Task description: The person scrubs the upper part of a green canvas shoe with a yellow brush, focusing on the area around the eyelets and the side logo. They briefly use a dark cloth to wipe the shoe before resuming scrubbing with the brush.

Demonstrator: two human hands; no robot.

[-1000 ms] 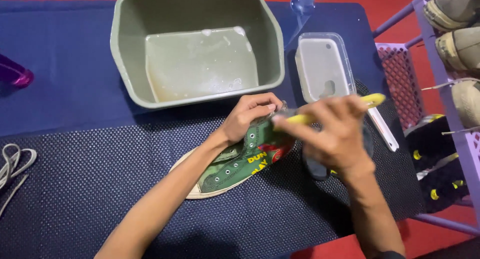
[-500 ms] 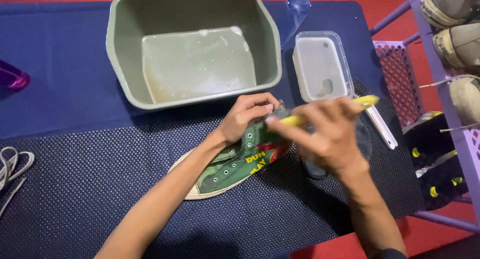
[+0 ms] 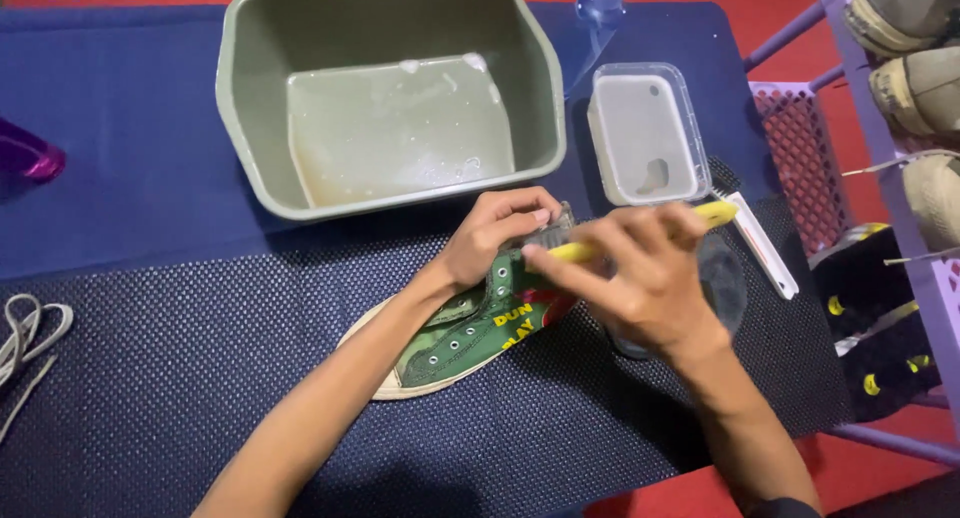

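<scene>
L hand (image 3: pixel 490 240) is gripping green shoe (image 3: pixel 470 328); R hand (image 3: pixel 640 278) is grasping yellow brush (image 3: pixel 640 236), scrubbing. Sole looks dirty; cleaning is underway.

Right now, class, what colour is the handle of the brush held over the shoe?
Yellow: the brush handle, gripped in the right hand, shows best in the head view.

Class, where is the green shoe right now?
In the head view, the green shoe lies mid-mat, below the grey tub, held by the left hand.
</scene>
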